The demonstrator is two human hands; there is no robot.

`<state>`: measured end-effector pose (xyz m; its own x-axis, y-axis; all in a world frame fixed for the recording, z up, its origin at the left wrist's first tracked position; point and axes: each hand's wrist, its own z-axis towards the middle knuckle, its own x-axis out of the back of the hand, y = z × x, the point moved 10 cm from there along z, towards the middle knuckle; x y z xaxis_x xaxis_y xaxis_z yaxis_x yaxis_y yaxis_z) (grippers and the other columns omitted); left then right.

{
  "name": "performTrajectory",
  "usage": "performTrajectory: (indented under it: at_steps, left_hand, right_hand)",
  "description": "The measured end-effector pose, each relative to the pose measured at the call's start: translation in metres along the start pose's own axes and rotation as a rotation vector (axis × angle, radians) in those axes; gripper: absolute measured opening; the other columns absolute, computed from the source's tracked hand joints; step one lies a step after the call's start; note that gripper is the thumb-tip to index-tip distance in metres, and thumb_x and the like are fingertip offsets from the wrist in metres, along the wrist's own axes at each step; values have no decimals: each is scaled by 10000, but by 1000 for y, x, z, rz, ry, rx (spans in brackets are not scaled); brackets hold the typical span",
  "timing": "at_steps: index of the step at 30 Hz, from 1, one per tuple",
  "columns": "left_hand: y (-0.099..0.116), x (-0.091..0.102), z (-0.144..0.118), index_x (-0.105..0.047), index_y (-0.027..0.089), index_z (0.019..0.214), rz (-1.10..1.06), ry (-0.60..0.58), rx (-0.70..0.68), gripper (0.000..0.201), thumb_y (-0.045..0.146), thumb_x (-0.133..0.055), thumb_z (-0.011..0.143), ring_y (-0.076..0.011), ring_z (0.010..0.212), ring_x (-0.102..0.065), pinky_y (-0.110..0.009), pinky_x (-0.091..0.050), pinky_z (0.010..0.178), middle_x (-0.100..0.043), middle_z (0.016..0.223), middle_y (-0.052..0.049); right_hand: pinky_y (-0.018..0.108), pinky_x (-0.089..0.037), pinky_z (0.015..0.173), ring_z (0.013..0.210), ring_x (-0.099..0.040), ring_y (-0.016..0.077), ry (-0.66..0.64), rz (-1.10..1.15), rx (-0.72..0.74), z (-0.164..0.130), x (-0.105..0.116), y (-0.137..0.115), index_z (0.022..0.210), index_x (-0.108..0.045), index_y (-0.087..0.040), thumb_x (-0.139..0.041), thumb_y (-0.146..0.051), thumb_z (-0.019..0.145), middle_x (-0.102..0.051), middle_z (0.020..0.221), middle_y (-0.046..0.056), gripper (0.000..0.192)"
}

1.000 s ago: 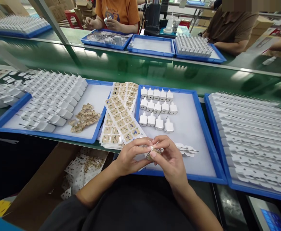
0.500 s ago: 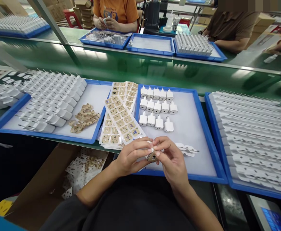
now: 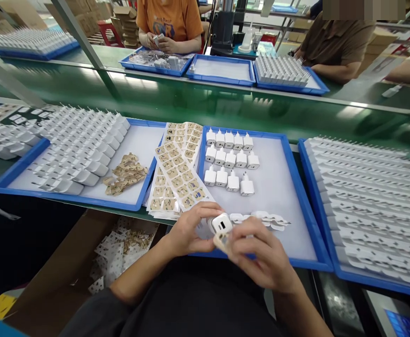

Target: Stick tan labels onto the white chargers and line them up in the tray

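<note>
My left hand is closed around a white charger, its port face with a dark slot turned up toward me. Between the fingers of my right hand is a tan sticker backing, blurred a little and just below the charger's face. Both hands are over the front edge of a blue-rimmed tray. Several white chargers with pins up stand in rows in that tray, and some thin white pieces lie behind my right hand.
Sticker sheets are stacked left of the tray. Crumpled tan film lies in the left tray beside rows of white chargers. Another packed tray is at right. A cardboard box of scraps sits below; co-workers sit across the bench.
My right hand has drawn away down and right, with the tan backing coming off the charger. The charger's white port face now shows; my left hand still holds it.
</note>
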<state>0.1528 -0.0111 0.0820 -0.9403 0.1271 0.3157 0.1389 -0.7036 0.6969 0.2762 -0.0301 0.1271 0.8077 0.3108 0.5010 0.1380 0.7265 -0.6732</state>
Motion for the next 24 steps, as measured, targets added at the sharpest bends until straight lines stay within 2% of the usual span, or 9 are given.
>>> performTrajectory:
  at_steps: [3, 5, 8, 10, 12, 16, 18, 20, 24]
  left_hand:
    - [-9, 10, 1, -510, 210, 1280, 60, 14, 94, 483, 207, -667, 823, -241, 1083, -655, -387, -544, 938, -668, 1149, -118]
    - [-8, 15, 9, -510, 217, 1291, 145, 2, 110, 511, 178, -658, 803, -252, 1099, -636, -406, -528, 961, -671, 1146, -107]
    - [2, 10, 37, -506, 209, 1317, 257, -90, 11, 537, 168, -666, 806, -250, 1087, -613, -391, -535, 934, -681, 1128, -100]
    - [7, -12, 63, -508, 187, 1326, 303, -228, -125, 494, 180, -645, 851, -242, 1066, -613, -374, -540, 914, -691, 1133, -102]
    - [5, -47, 85, -546, 165, 1286, 355, -417, -281, 388, 171, -589, 900, -249, 1079, -611, -385, -525, 932, -696, 1165, -105]
    - [-27, -124, 113, -617, 173, 1195, 464, -763, -439, 323, 72, -483, 919, -258, 1148, -585, -368, -504, 906, -675, 1249, -103]
    - [-44, -152, 118, -610, 172, 1196, 471, -872, -442, 357, 34, -470, 898, -252, 1171, -566, -350, -504, 881, -660, 1259, -115]
    - [-58, -171, 120, -597, 166, 1184, 454, -934, -401, 372, 11, -474, 868, -246, 1178, -552, -335, -505, 865, -649, 1248, -122]
    - [-75, -184, 122, -574, 152, 1138, 427, -965, -225, 378, -18, -490, 811, -242, 1156, -544, -324, -497, 873, -629, 1208, -117]
  right_hand:
    - [315, -492, 713, 777, -631, 153, -37, 264, -28, -13, 6, 1, 949, -606, -185, -560, -119, 946, -658, 889, 45, 80]
    - [321, -487, 701, 773, -627, 160, 76, 271, -108, -26, 26, 12, 984, -618, -185, -553, -80, 930, -655, 855, 38, 135]
    - [321, -474, 655, 765, -598, 172, 313, 176, -227, -52, 64, 31, 1001, -644, -196, -556, -29, 902, -631, 827, 36, 214]
    - [317, -468, 620, 756, -586, 180, 437, 118, -273, -69, 85, 38, 976, -661, -206, -575, -33, 895, -621, 809, 37, 210]
    - [316, -468, 603, 747, -582, 188, 531, 69, -296, -83, 102, 41, 944, -674, -215, -602, -50, 888, -618, 785, 37, 189]
    - [309, -481, 583, 732, -581, 192, 635, 24, -336, -102, 119, 44, 919, -682, -228, -624, -96, 892, -617, 764, 38, 147]
    - [299, -496, 591, 746, -588, 189, 647, 6, -361, -110, 123, 45, 920, -683, -231, -627, -106, 896, -622, 776, 39, 139]
    - [285, -511, 602, 761, -599, 182, 651, -15, -385, -119, 126, 45, 919, -686, -232, -628, -110, 899, -630, 794, 40, 136]
    - [258, -521, 596, 741, -608, 164, 694, -48, -444, -140, 136, 49, 891, -687, -230, -642, -138, 899, -637, 814, 37, 103]
